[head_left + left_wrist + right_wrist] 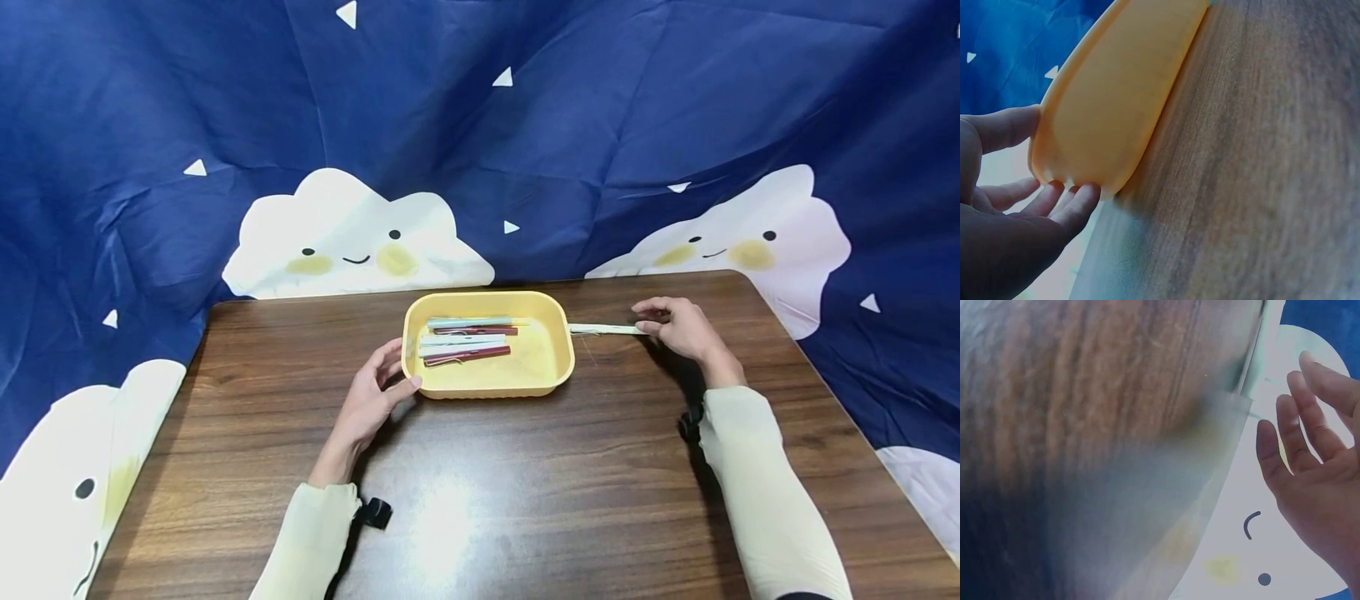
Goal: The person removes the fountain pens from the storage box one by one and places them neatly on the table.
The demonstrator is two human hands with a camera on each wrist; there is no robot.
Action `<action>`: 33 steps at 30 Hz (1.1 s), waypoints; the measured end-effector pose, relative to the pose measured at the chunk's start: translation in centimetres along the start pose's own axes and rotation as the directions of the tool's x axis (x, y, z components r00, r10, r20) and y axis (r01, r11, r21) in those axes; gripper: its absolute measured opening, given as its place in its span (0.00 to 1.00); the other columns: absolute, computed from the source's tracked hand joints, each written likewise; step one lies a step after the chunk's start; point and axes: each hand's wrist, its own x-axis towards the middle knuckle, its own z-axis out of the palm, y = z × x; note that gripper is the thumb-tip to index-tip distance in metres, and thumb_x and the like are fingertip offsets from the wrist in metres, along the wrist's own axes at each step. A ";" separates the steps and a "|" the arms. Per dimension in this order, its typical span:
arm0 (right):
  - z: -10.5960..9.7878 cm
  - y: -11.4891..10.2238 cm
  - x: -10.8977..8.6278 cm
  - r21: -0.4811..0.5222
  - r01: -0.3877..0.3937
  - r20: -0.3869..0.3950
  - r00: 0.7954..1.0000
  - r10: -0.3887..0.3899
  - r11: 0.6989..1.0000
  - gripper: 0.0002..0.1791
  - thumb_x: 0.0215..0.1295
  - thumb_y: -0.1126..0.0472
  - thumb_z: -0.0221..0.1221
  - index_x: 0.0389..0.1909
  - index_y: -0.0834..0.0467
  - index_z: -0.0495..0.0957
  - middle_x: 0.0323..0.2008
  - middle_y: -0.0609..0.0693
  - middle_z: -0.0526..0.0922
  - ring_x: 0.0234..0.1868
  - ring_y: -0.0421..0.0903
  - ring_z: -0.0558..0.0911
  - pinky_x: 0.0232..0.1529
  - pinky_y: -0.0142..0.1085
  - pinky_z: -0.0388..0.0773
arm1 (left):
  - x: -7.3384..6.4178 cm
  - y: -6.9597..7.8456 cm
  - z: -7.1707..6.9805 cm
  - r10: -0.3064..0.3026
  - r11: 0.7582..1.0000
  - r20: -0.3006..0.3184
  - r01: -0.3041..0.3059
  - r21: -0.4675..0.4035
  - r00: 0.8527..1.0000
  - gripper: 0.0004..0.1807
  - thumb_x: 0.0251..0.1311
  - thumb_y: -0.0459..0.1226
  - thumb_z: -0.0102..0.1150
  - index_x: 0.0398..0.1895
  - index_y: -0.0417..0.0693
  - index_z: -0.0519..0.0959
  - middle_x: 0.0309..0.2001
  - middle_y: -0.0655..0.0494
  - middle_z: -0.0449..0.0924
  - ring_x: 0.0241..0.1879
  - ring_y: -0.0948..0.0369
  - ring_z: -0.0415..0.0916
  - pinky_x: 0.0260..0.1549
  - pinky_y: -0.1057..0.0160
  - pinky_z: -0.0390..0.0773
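Note:
A yellow plastic tray (536, 354) sits toward the back of the wooden table, with several pens (465, 352) lying in it, white, pale blue and dark red. My left hand (367, 396) holds its left end, thumb at the front corner and fingertips against the outer wall (1094, 125). Right of the tray lies a slim white pen (606, 329) with a clip, its left end close to the tray's rim. My right hand (678, 327) is at that pen's right end. In the right wrist view its fingers (1291, 437) are spread, with a gap from the pen (1260, 353).
The brown wooden table (555, 492) reaches back to a dark blue curtain (540, 125) printed with white clouds and triangles. Black straps (375, 512) sit at both wrists. A bright light reflection shows on the table's front part.

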 end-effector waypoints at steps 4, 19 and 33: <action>-0.1 -0.1 -0.1 0.006 0.001 -0.007 1.000 -0.001 1.000 0.18 0.70 0.64 0.64 0.57 0.67 0.80 0.52 0.67 0.83 0.48 0.64 0.84 0.52 0.54 0.76 | 0.0 0.0 0.0 -0.003 1.000 -0.001 0.003 0.000 1.000 0.39 0.61 0.27 0.67 0.75 0.43 0.63 0.69 0.41 0.67 0.67 0.48 0.66 0.54 0.70 0.74; -0.3 -3.5 -0.2 0.081 0.070 -0.034 0.997 -0.067 0.994 0.21 0.68 0.62 0.66 0.59 0.66 0.78 0.51 0.66 0.83 0.47 0.59 0.84 0.41 0.24 0.73 | 0.0 0.1 0.0 0.001 1.000 -0.001 -0.001 -0.012 1.000 0.39 0.61 0.26 0.66 0.75 0.42 0.62 0.69 0.41 0.66 0.68 0.47 0.66 0.54 0.70 0.74; -0.1 -8.0 -0.3 0.066 0.186 -0.089 0.980 -0.180 0.980 0.20 0.66 0.60 0.68 0.56 0.63 0.81 0.51 0.60 0.84 0.50 0.58 0.84 0.47 0.33 0.76 | 0.0 0.0 0.0 0.009 1.000 0.002 -0.009 -0.015 1.000 0.39 0.61 0.25 0.66 0.75 0.41 0.62 0.69 0.40 0.66 0.67 0.47 0.66 0.54 0.70 0.75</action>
